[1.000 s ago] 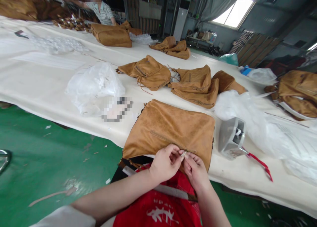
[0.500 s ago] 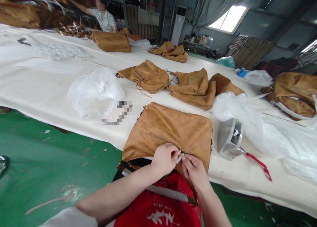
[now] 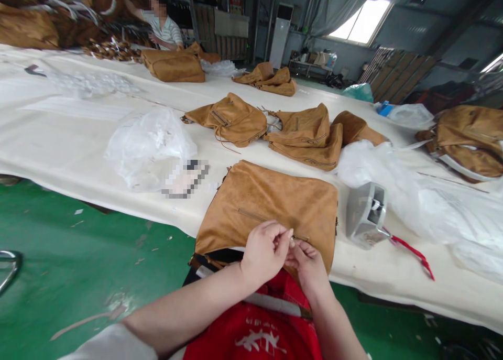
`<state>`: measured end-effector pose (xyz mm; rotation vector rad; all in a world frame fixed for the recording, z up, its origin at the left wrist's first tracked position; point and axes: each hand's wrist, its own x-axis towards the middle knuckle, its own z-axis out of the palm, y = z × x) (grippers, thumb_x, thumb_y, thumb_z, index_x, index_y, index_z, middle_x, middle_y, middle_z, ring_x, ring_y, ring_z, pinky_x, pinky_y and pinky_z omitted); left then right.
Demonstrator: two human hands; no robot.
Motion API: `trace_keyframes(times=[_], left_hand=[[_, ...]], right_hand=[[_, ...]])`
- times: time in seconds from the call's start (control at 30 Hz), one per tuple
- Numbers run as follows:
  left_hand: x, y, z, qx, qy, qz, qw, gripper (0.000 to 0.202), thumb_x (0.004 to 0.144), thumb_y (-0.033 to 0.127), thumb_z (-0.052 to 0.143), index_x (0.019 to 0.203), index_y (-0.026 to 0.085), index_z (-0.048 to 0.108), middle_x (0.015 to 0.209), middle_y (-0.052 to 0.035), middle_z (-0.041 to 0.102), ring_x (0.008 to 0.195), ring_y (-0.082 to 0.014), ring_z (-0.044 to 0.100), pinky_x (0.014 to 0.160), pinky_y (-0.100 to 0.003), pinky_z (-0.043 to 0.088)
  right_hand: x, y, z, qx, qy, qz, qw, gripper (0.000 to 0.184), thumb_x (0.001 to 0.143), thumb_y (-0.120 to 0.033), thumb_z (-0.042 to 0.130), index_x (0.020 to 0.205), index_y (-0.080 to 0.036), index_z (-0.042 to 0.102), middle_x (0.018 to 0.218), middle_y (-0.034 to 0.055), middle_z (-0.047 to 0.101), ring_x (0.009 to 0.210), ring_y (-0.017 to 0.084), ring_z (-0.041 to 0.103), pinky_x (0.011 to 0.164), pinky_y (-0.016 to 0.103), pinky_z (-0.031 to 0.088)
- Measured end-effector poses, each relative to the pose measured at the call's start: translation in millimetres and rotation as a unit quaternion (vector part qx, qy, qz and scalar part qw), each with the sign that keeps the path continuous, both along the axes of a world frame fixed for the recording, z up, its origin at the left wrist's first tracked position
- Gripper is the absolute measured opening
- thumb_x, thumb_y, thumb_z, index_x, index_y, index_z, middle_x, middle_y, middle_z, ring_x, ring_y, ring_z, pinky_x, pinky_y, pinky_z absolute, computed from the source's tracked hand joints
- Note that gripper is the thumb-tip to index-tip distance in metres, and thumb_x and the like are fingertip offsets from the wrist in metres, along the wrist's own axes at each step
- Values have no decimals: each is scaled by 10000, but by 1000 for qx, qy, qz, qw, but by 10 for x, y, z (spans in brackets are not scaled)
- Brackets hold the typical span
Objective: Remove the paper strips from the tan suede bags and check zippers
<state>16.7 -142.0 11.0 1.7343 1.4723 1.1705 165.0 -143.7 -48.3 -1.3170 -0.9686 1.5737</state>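
A tan leather bag (image 3: 275, 192) lies flat at the table's front edge, with its open side towards me and a dark interior showing. Along its face runs a zipper (image 3: 253, 215), partly covered by my hands. My left hand (image 3: 267, 249) is closed in a pinch over the zipper's right part. Close against it, my right hand (image 3: 308, 260) also pinches, its fingertips meeting those of the left. Whatever small pale piece sits between the fingertips is too small to name. The bag's grey-edged strap (image 3: 275, 303) hangs across my red apron (image 3: 255, 331).
A grey tape dispenser (image 3: 365, 216) with a red ribbon (image 3: 414, 255) stands right of the bag. Clear plastic bags (image 3: 151, 145) lie to the left, and more plastic spreads right. Several tan bags (image 3: 302, 132) lie beyond. A person (image 3: 163, 30) in a striped shirt works at the far left.
My left hand has shifted slightly up and right over the zipper. The white strip between my fingers is mostly out of sight now. The far person's arm has lifted a tan bag.
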Motion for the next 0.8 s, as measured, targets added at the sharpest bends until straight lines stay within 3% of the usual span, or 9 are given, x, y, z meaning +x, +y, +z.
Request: trace_keyframes(times=[0.1,0.23,0.43,0.63,0.8], left_hand=[[-72,13,-5,11,39,19,999,290,948,272,409,806,180,645,800,-62,653,792,-178,595,748,-283,445],[-81,43,-147,-40,124,-29,991,228,889,322,531,779,194,686,771,-49,659,731,-179,599,698,-287,447],[2,30,-231,-9,129,-62,990,217,891,233,518,760,214,690,796,-31,674,758,-167,606,713,-267,447],[49,8,-247,15,157,-21,987,177,868,205,534,734,198,650,753,-37,650,736,-176,594,699,-284,427],[75,56,-310,-41,117,12,992,163,853,165,534,707,192,601,749,-28,653,708,-165,591,671,-273,423]], right_hand=[[3,-2,-10,-11,36,-11,999,363,694,-521,765,749,-166,709,666,36,696,576,128,630,547,218,514],[9,3,-12,-7,46,-6,999,348,680,-499,786,756,-165,720,651,31,694,558,124,624,528,216,518],[30,7,40,-12,70,2,997,400,703,-551,749,775,-157,733,647,53,704,543,135,637,535,237,537],[16,16,-9,7,27,-8,1000,394,697,-550,750,691,-157,710,594,40,687,491,123,606,487,217,506],[-49,-14,-29,26,4,-43,999,399,705,-558,734,648,-166,693,587,45,684,518,139,614,499,227,493]])
